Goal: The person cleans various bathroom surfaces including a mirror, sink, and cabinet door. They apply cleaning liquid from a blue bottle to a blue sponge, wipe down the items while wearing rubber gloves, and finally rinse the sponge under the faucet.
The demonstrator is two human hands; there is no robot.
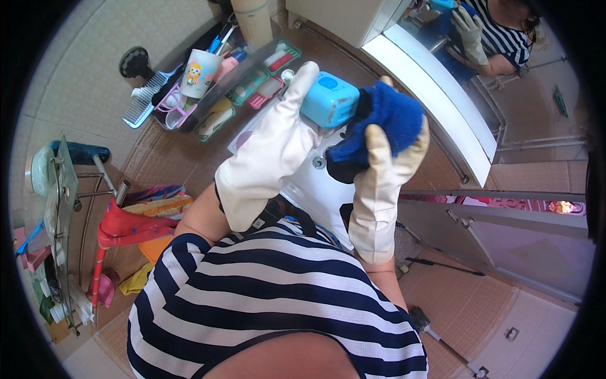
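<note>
My left hand (279, 147), in a white rubber glove, grips a light-blue plastic container (330, 99) with rounded edges, its thumb along one side. In a similar, yellowed glove, my right hand (390, 151) holds a blue cloth (395, 121) against or close beside the container's right side; whether they touch is hard to tell. Below both hands lies a white washbasin (322, 199) with a round metal fitting (319, 162). The fingers under the container are mostly hidden.
Beyond my left hand, a clear bin (236, 71) holds a printed cup (200, 73), combs and pink glasses. Soap boxes (260, 92) line its side. A white cabinet (435, 104) edge and mirror rise at right. A glass shelf (61, 227) and red-wrapped rack (123, 227) stand at left.
</note>
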